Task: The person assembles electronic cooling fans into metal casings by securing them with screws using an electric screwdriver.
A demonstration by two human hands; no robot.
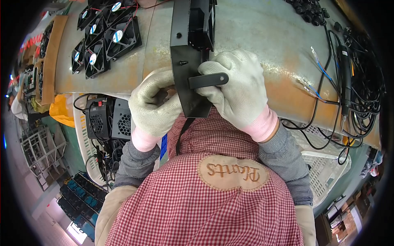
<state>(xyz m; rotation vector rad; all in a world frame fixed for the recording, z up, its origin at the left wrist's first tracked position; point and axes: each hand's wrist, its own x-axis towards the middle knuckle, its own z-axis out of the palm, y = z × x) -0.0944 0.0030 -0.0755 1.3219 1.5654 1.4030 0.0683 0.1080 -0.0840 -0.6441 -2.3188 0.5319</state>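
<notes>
A black metal housing (183, 88) stands tilted in front of me, with a black fan (201, 22) in its far part. From its side wall a dark screw (183, 63) sticks out. My right hand (240, 88), in a white knit glove with a pink cuff, is closed round the housing's right side. Its thumb and fingers pinch by a flat black bracket (209, 80) that crosses the wall. My left hand (155, 104), gloved alike, is curled against the housing's left edge. Its fingertips pass out of sight behind the metal.
Several black fans (119, 36) lie at the table's far left. Cables with bared ends (320, 65) and a black cable bundle (365, 96) lie at right. Below the table edge at left, a white crate (80, 123) holds black boxes (98, 119). Another white crate (324, 172) stands lower right.
</notes>
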